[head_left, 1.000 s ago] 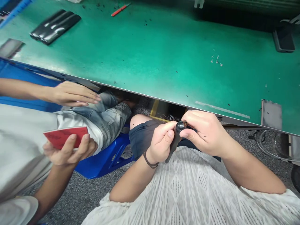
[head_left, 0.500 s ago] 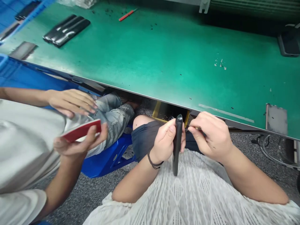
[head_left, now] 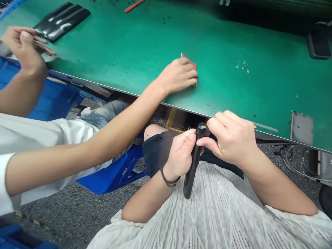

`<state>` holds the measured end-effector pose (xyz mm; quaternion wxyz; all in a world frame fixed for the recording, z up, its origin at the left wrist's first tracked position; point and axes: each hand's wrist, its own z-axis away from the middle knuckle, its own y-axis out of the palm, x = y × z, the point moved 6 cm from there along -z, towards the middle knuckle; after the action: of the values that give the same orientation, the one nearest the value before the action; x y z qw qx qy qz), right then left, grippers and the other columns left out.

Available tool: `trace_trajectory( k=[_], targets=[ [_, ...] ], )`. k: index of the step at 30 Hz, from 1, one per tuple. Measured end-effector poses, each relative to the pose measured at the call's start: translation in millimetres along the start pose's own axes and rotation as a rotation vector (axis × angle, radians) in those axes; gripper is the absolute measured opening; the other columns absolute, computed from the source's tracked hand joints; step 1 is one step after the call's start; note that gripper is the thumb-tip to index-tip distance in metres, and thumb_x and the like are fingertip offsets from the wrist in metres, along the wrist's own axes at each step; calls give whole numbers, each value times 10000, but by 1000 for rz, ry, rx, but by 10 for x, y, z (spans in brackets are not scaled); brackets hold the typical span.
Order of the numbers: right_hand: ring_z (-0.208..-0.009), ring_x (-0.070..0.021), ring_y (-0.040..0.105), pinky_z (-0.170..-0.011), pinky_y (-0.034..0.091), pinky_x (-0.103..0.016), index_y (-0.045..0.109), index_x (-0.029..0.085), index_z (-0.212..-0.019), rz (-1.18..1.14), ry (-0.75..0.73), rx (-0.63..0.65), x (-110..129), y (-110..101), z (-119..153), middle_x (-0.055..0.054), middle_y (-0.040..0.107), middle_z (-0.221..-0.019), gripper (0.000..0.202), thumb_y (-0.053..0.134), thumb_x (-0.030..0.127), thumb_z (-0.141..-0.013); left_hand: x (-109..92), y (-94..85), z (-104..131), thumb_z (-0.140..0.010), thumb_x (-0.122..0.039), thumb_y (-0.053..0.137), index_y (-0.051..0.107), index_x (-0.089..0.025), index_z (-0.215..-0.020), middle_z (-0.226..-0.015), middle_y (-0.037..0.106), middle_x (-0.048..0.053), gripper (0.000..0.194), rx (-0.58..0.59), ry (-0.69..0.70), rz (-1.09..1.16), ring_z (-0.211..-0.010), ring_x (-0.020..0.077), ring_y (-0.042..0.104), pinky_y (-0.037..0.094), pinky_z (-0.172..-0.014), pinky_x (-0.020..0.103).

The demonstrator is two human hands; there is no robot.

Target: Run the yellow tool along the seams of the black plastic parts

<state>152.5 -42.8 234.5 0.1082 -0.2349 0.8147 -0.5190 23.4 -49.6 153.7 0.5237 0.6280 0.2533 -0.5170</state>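
Observation:
My left hand point(head_left: 181, 154) is wrapped round a long, glossy black plastic piece point(head_left: 191, 180), tilted in front of my lap with its rounded end up. My right hand point(head_left: 230, 138) is closed beside that upper end, its thumb laid against the black piece. A yellow tip point(head_left: 255, 126) pokes out behind my right hand; it looks like the end of a slim yellow-handled tool, the rest of which my fingers hide.
At left, a co-worker's hand point(head_left: 178, 76) holds a red block point(head_left: 194, 72) on the green table point(head_left: 228, 45). Their other hand point(head_left: 27, 52) is near black plastic pieces point(head_left: 62, 20). A red-handled tool point(head_left: 133, 6) and a grey sanding block point(head_left: 302, 128) lie on the table.
My right hand has moved up against the black piece, which now tilts more. The co-worker's hands have moved from their lap to the table, one carrying the red block.

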Motion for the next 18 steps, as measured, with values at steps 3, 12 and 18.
trace_trajectory(
  k=[3, 12, 18],
  targets=[
    [-691, -182, 381, -573, 218, -333, 581, 197, -760, 44, -7, -41, 23, -4, 31, -19, 502, -714, 594, 375, 646, -1089, 36, 4, -4, -1070, -549, 474, 573, -166, -815, -621, 545, -7, 470, -23, -21, 33, -492, 73, 423, 317, -463, 214],
    [-696, -191, 367, -576, 201, -333, 567, 207, -729, 54, 16, -55, 78, 90, 113, -21, 493, -705, 572, 380, 600, -1101, 11, -20, -55, -1052, -557, 514, 566, -162, -757, -656, 522, 0, 496, -121, -10, -31, -576, 93, 448, 362, -545, 240],
    [-695, -197, 361, -592, 226, -333, 606, 202, -760, -19, -33, -18, 195, 150, 178, -23, 496, -708, 536, 399, 557, -1105, -64, -111, -111, -1009, -627, 550, 511, -169, -714, -686, 488, 4, 547, -217, 19, -140, -622, 107, 419, 358, -575, 258]
  ],
)
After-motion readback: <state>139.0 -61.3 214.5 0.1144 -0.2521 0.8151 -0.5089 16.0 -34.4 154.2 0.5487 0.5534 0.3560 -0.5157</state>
